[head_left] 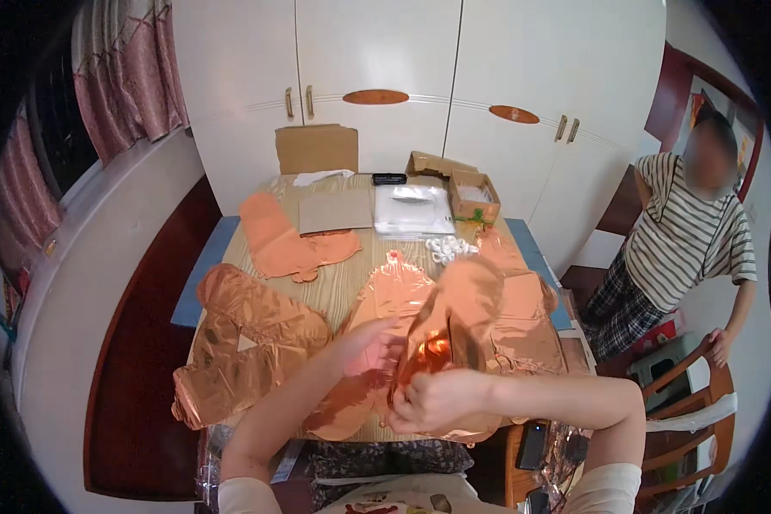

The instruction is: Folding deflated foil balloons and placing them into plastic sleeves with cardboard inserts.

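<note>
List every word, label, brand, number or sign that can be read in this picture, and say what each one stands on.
No text can be read.
Clear plastic pack: a dark mark, too small to read.
Small cardboard box: a green mark, too blurred to read.
Two orange oval plaques: any lettering is too small to read.
Shiny copper foil piece in the right hand: no lettering visible.

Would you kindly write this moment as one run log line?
right hand: gripping copper foil; left hand: beside it, contact unclear; table: other foil, cardboard box
</note>
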`<action>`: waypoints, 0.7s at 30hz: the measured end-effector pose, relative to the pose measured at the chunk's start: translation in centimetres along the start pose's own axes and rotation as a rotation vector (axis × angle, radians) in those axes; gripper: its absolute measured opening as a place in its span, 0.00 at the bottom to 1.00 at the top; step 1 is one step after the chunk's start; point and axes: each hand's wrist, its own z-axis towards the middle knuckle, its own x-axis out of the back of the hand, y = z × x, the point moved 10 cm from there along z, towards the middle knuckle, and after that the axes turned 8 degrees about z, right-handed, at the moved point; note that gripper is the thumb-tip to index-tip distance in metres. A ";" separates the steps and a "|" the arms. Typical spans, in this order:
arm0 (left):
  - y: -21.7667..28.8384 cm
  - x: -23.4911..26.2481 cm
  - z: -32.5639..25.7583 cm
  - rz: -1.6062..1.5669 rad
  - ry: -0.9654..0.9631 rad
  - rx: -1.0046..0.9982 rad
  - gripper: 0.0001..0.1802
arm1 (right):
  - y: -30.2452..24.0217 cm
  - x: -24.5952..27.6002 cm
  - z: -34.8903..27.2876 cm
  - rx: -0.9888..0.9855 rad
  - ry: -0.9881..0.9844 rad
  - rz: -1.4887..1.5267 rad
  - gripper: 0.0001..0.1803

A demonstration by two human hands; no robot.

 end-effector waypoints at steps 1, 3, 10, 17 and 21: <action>-1.4 0.3 0.0 0.023 0.039 0.049 0.18 | -1.2 -0.5 0.0 0.017 0.005 0.015 0.18; -2.5 -0.1 -0.6 0.034 0.138 0.135 0.10 | -2.9 -0.8 0.2 0.032 0.058 0.041 0.18; -4.2 -2.6 0.9 0.305 0.132 0.165 0.16 | -4.7 0.0 0.6 0.021 0.164 0.082 0.15; -4.3 -1.8 6.0 0.565 0.094 0.011 0.10 | -5.9 0.7 0.9 -0.030 0.146 0.087 0.12; -0.7 -2.0 5.5 0.642 0.193 -0.185 0.06 | -5.5 1.0 0.6 -0.108 0.030 -0.022 0.12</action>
